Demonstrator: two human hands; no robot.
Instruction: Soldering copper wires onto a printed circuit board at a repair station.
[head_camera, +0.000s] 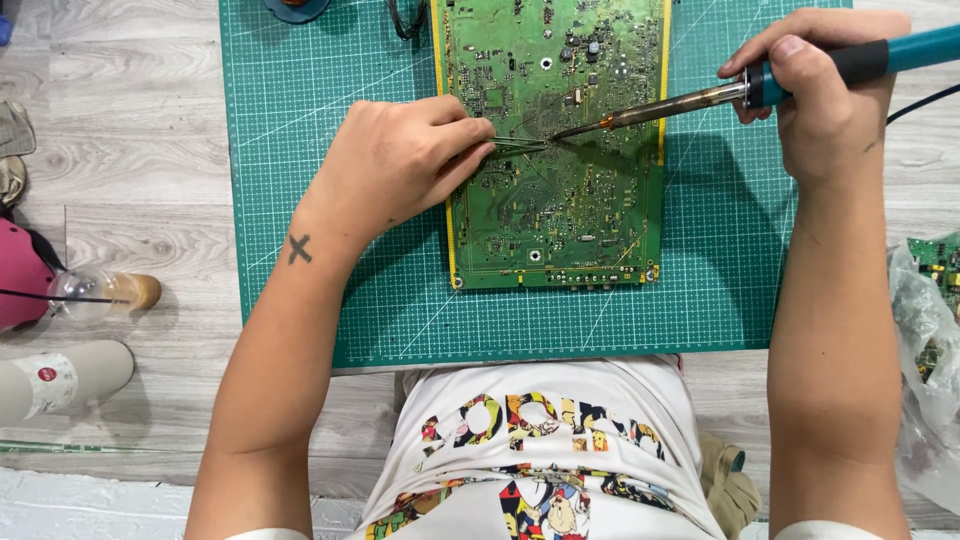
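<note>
The green circuit board (555, 150) lies on the green cutting mat (300, 200), upper centre of the frame. The left hand (400, 160) pinches tweezers (515, 146) closed at the board's middle. The right hand (820, 100), upper right, is clamped on a teal-handled soldering iron (700, 98), its tip meeting the tweezer points. Judgement: keep both wrists braced on the mat and hold the iron tip only on the joint.
</note>
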